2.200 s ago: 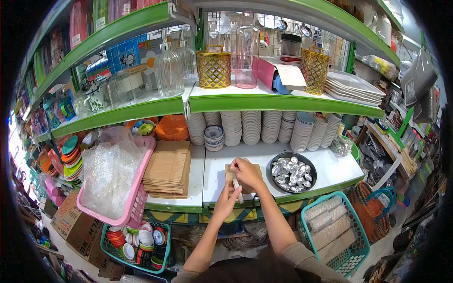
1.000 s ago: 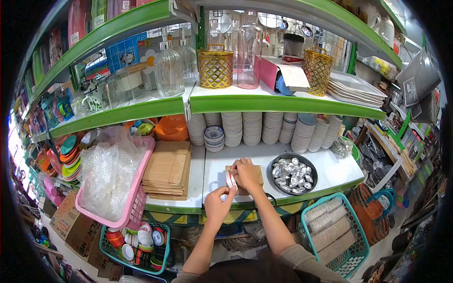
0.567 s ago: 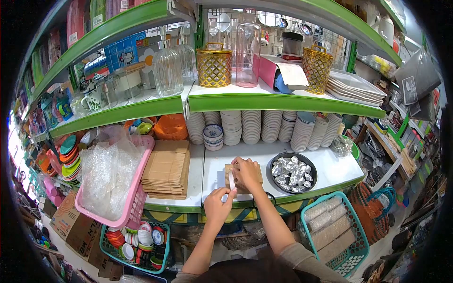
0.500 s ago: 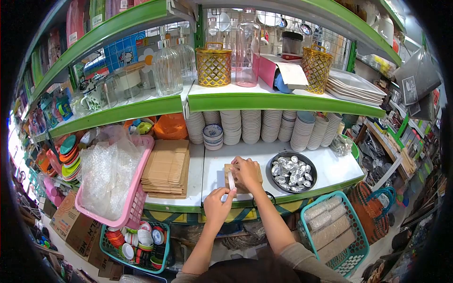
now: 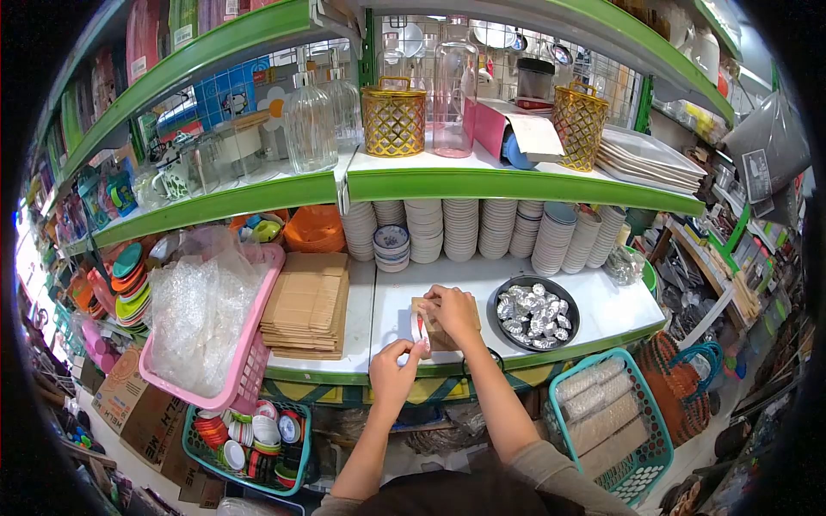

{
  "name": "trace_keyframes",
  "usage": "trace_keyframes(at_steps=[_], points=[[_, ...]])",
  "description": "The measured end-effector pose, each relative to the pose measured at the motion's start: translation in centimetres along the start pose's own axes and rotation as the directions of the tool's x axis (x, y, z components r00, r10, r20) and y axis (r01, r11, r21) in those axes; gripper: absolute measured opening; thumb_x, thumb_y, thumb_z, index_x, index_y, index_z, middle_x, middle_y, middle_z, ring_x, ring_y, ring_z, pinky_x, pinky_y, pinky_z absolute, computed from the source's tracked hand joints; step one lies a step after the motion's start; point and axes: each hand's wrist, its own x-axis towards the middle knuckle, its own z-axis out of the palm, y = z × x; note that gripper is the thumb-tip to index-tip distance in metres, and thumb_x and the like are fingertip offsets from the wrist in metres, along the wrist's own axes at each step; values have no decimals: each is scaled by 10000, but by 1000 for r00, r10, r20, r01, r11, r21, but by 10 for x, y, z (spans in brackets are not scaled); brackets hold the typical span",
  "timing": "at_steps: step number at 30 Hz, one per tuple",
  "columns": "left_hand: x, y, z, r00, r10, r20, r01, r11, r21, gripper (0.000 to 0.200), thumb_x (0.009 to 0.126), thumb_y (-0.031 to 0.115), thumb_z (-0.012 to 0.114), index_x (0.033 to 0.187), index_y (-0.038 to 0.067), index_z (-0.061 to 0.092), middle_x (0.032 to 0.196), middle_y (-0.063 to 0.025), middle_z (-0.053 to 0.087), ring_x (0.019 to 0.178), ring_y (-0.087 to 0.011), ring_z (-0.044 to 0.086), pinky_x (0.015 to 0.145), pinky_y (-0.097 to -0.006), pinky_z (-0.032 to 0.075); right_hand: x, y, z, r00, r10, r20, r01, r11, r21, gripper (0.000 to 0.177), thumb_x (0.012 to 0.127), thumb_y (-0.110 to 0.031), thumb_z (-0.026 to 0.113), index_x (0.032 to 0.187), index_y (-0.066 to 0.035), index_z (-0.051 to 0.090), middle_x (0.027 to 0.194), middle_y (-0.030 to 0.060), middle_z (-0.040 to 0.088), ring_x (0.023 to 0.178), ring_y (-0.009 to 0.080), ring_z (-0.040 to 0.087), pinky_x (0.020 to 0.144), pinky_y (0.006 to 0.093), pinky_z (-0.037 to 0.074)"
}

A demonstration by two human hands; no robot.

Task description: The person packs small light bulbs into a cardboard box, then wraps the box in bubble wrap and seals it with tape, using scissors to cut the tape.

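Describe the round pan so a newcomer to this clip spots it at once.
Find the lower white shelf, under the row of stacked dishes. Just right of the right hand sits the pan. It is dark and filled with shiny silver pieces, unlike the pale dishes behind it.

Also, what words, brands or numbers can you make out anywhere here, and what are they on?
"MELH": brown carton, lower left.
"ME": lower on the same cardboard, cut off.
Too small to read: white labels on the goods at top left; the label on the grey bag, right.
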Motion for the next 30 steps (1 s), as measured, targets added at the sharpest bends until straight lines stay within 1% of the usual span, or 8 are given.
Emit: trace_keyframes(at_steps=[4, 10, 12, 15, 19, 22, 24, 30], points=[[0, 1, 0, 1000, -3, -2, 3, 1000, 2, 287, 859, 236, 640, 764, -35, 639, 681, -113, 639, 660, -162, 614, 652, -282, 452, -2, -4, -11, 999, 24, 32, -25, 999, 44, 256, 738, -320, 726, 891, -117, 698, 832, 86, 692, 779, 291, 650, 721, 380, 493], [-2, 4, -1, 999, -27, 23, 27, 1000, -1, 295, 860, 246, 642, 772, -35, 644, 685, -108, 644, 667, -163, 615, 662, -282, 454, -3, -14, -17, 996, 76, 50, -74, 997, -33, 260, 730, -283, 737, 928, -117, 708, 858, 103, 693, 806, 303, 657, 753, 373, 507], [-2, 5, -1, 999, -40, 14, 41, 999, -10, 297, 860, 248, 643, 774, -37, 643, 682, -108, 641, 666, -161, 613, 663, -281, 454, -1, -6, -14, 995, 68, 76, -73, 995, 74, 256, 723, -264, 744, 925, -110, 712, 863, 110, 692, 804, 310, 657, 758, 375, 507], [-1, 3, -1, 999, -38, 12, 39, 999, -20, 303, 859, 248, 647, 769, -41, 638, 677, -105, 638, 659, -155, 607, 661, -278, 453, -1, -1, -13, 996, 47, 78, -54, 994, 90, 253, 713, -247, 751, 920, -106, 716, 867, 118, 691, 808, 314, 656, 766, 378, 506], [-1, 1, 0, 999, -46, 11, 47, 998, -38, 308, 861, 244, 648, 760, -47, 630, 671, -102, 635, 658, -144, 603, 660, -274, 451, -2, -4, -14, 997, 36, 67, -40, 997, 69, 254, 724, -283, 734, 930, -136, 717, 872, 100, 693, 821, 294, 650, 769, 384, 488], [-1, 1, 1, 999, -37, 21, 38, 998, -48, 303, 865, 233, 644, 757, -50, 624, 664, -99, 629, 662, -132, 599, 657, -271, 450, -1, -4, -16, 995, 50, 82, -54, 997, 55, 302, 679, -266, 780, 930, -109, 719, 868, 132, 690, 817, 318, 657, 780, 384, 504], [-1, 4, 0, 999, -32, 20, 33, 996, -80, 291, 870, 217, 639, 760, -51, 619, 660, -95, 625, 660, -124, 596, 651, -269, 451, 2, -1, -17, 985, 90, 146, -107, 988, 115, 347, 654, -288, 801, 945, -117, 723, 868, 143, 691, 828, 321, 657, 791, 382, 503], [0, -9, 3, 1000, 10, 3, -10, 991, -135, 272, 869, 202, 640, 779, -53, 612, 676, -86, 638, 660, -118, 605, 640, -257, 456, 4, 5, -15, 984, 61, 166, -82, 989, 123, 366, 645, -287, 809, 960, -121, 725, 890, 149, 693, 848, 315, 662, 811, 372, 503]])
